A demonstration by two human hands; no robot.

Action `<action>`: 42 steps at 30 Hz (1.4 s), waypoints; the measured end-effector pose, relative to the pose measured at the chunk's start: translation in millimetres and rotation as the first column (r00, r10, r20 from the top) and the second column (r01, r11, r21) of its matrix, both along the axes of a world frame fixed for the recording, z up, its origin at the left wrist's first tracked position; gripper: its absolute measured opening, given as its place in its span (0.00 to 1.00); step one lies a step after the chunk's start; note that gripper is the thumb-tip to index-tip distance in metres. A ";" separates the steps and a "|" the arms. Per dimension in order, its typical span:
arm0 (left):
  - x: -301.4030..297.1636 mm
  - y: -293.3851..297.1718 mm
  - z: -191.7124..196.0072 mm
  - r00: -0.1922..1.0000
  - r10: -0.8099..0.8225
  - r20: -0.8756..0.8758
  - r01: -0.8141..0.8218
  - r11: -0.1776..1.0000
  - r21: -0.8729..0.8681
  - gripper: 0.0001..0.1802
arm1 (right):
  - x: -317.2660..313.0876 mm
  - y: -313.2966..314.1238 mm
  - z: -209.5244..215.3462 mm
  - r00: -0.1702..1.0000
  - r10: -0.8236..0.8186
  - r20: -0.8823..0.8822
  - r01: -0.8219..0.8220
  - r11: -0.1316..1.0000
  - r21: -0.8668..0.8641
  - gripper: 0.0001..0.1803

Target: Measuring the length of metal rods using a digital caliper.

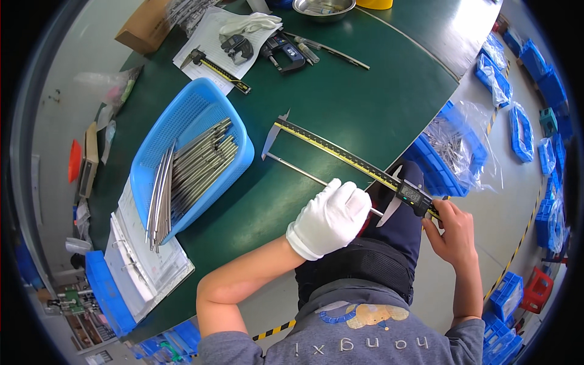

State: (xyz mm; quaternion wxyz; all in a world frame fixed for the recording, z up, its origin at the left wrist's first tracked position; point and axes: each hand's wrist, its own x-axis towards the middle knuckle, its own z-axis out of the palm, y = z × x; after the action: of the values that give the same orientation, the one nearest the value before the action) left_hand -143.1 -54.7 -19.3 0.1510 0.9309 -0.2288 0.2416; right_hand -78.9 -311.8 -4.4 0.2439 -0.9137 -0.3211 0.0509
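A thin metal rod [298, 171] was being measured between the jaws of a long digital caliper [347, 159] over the green surface [340, 103], gloved left hand [329, 219] closed on the rod, bare right hand [451, 228] gripping the slider, the reading judged next.

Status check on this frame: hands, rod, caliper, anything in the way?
Left hand gloved, gripping metal rod. Right hand bare, on digital caliper slider. Rod spans jaws. Blue basket sits apart.

Gloved left hand [328, 219] grips rod [298, 170] between caliper [347, 155] jaws; bare right hand [451, 231] holds caliper slider.
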 end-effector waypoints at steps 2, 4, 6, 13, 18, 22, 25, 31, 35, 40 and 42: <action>0.1 0.3 1.7 1.000 -0.004 -0.003 0.004 1.000 0.008 0.18 | 0.4 0.5 0.7 1.000 0.005 0.004 -0.005 1.000 -0.003 0.15; -0.3 -0.2 1.3 1.000 -0.001 -0.009 0.001 1.000 0.021 0.17 | 0.0 0.3 0.9 1.000 0.011 0.007 -0.011 1.000 -0.005 0.15; -1.0 -1.1 0.0 1.000 0.012 0.002 -0.012 1.000 0.020 0.17 | -0.8 -0.8 0.5 1.000 0.005 -0.012 -0.005 1.000 -0.018 0.15; -4.2 2.3 -3.0 0.995 0.014 -0.095 -0.011 0.999 0.035 0.14 | -4.4 -2.3 2.8 1.000 -0.023 -0.007 0.023 0.999 -0.037 0.15; 1.3 2.1 7.9 0.997 0.000 -0.071 0.003 0.999 0.038 0.14 | -1.3 -2.7 -3.5 0.999 0.010 0.031 -0.009 1.000 -0.013 0.16; 1.8 2.3 6.4 0.993 0.003 -0.116 -0.002 1.000 0.014 0.14 | -1.7 -0.2 -0.7 0.999 -0.017 0.035 0.018 0.999 -0.030 0.17; 4.4 0.8 6.5 0.994 -0.010 -0.107 0.009 1.000 -0.007 0.15 | -0.7 0.6 1.3 0.998 -0.043 0.046 0.047 0.995 -0.084 0.18; 4.2 4.5 2.8 0.998 0.001 -0.059 0.002 0.998 0.057 0.17 | 2.4 1.6 -3.4 0.998 -0.013 0.062 0.018 0.996 -0.086 0.20; 4.4 2.0 3.0 1.000 0.012 -0.014 -0.011 0.998 0.055 0.16 | 0.1 2.5 -3.0 1.000 -0.024 0.015 0.025 0.996 -0.090 0.19; 1.5 2.6 2.7 0.998 0.036 -0.041 -0.033 0.996 0.083 0.15 | -1.9 4.1 1.0 0.999 -0.024 0.023 0.026 0.997 -0.077 0.21; 0.2 2.4 1.9 0.998 0.041 -0.045 -0.037 0.996 0.083 0.15 | -1.8 4.1 3.8 1.000 -0.009 0.003 0.009 0.998 -0.067 0.23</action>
State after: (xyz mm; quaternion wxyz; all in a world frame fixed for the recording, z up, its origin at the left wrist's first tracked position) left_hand -142.9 -52.4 -17.4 0.1132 0.9459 -0.2168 0.2130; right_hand -80.7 -307.7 -0.6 0.2130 -0.9229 -0.3153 0.0590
